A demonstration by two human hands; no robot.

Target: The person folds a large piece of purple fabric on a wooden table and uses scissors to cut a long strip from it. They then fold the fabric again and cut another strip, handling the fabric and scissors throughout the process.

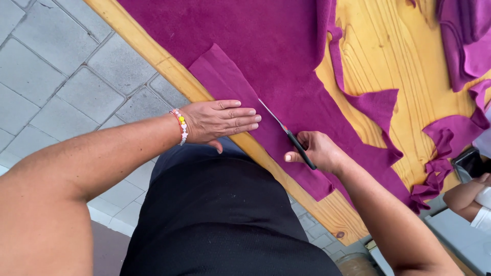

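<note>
A large magenta fleece cloth [266,46] lies spread over a yellow wooden table [388,61]. A lighter purple pattern piece [225,82] rests on top of it near the table's edge. My left hand [220,120] lies flat, fingers together, pressing that piece down; a beaded bracelet [180,125] circles the wrist. My right hand [317,151] grips black-handled scissors [286,132], whose blades point along the edge of the pattern piece, into the cloth.
Cut magenta scraps [440,153] lie on the wood to the right, more cloth [465,36] at the top right. Another person's arm [468,194] shows at the right edge beside a dark phone-like object [468,161]. Grey paving [61,76] lies on the left.
</note>
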